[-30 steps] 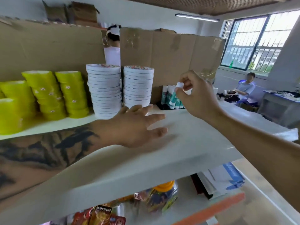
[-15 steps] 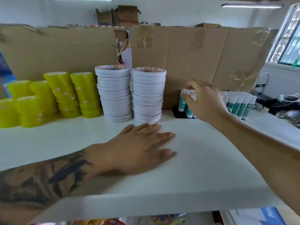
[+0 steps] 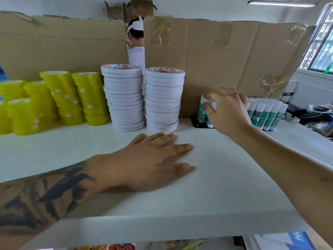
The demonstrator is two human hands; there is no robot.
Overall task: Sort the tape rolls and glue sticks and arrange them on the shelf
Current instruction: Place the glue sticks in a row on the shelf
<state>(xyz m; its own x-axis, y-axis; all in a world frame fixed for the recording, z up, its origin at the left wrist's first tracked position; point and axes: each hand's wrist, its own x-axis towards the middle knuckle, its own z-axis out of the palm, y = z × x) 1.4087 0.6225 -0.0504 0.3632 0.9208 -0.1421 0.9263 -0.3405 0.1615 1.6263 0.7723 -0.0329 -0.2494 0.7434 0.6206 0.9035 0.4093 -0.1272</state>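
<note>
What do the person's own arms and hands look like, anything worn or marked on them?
Both arms are bare, with no sleeves or gloves in view. The left forearm carries a large dark tattoo of jagged, brush-like strokes ending before the left hand. The right hand wears a thin ring on one finger.

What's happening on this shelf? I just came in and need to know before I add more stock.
A person is stocking the white shelf. Their right hand grips a glue stick at the row of upright glue sticks by the cardboard backing. Their left hand rests flat on the shelf. White tape rolls stand in two stacks, yellow tape rolls stacked to their left.
</note>
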